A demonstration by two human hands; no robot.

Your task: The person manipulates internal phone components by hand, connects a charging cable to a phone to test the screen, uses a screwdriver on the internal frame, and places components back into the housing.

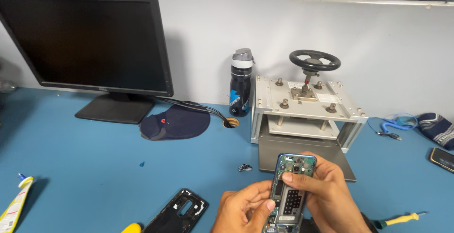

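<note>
An opened smartphone [291, 190] with its back cover off stands upright at the bottom centre, its green circuit board and grey shield facing me. My left hand [243, 211] grips its lower left edge, thumb on the side. My right hand [326, 195] wraps its right side, with the index finger laid across the middle of the board. A black inner phone frame [179, 211] lies on the blue table [94, 162] to the left of my hands. A small metal part [245, 167] rests just beyond the phone.
A manual press [307, 105] with a black handwheel stands behind my hands. A black monitor [90, 43], a dark cap [175, 122] and a water bottle [241, 84] are at the back. A yellow-handled tool [399, 220], another phone [442, 158] and a glue tube [16, 204] lie at the edges.
</note>
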